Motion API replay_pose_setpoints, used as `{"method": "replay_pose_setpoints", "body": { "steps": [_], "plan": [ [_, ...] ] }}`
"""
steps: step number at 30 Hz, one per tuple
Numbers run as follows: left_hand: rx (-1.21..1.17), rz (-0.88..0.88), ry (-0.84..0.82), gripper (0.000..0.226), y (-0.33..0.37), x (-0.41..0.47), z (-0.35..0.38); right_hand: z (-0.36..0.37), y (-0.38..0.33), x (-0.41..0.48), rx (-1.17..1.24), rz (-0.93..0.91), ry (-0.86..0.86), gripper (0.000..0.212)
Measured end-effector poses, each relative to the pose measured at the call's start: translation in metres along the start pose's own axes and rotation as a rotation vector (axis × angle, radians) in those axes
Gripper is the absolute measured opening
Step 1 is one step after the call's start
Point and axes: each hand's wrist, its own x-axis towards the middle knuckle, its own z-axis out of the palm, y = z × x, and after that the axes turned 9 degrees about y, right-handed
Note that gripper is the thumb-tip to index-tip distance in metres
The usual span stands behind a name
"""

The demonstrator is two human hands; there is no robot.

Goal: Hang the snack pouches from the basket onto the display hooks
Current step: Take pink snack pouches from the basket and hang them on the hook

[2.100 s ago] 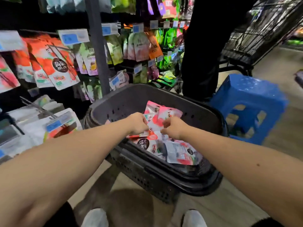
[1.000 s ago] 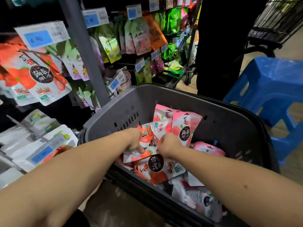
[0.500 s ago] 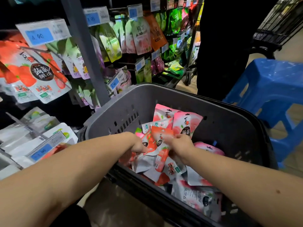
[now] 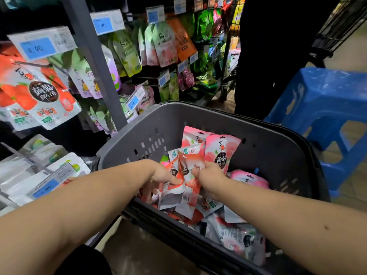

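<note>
A grey plastic basket (image 4: 264, 155) stands in front of me with several snack pouches inside. My left hand (image 4: 164, 174) and my right hand (image 4: 209, 176) both grip a bunch of red-and-white strawberry pouches (image 4: 186, 187), held upright above the heap. Pink peach pouches (image 4: 220, 149) lean against the basket's far wall. More pouches (image 4: 236, 235) lie flat near its front rim. On the left, display hooks (image 4: 37, 64) carry matching strawberry pouches (image 4: 37, 96) under a blue price tag.
A grey upright post (image 4: 95, 62) divides the rack, with green and orange pouches (image 4: 164, 44) hanging beyond it. A blue plastic stool (image 4: 321, 102) stands right of the basket. A person in dark clothes (image 4: 268, 56) stands behind it, next to a black wire cart (image 4: 341, 20).
Both hands have gathered the red-and-white pouches together and lifted the bunch a little above the heap. My view has moved closer to the basket.
</note>
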Motion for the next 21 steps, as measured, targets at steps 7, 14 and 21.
{"method": "replay_pose_setpoints", "body": {
  "steps": [7,14,21],
  "plan": [
    [-0.218,0.104,0.017,0.04,0.0,-0.012,0.0,-0.005,0.0,-0.003,0.258,0.02,-0.018,0.012],
    [-0.398,0.148,0.11,0.051,0.007,-0.01,-0.004,-0.011,-0.016,-0.009,0.249,0.039,-0.061,0.007],
    [-0.68,0.231,0.234,0.019,0.014,-0.04,-0.021,-0.011,-0.042,-0.014,0.184,-0.108,-0.053,0.02]
  ]
}}
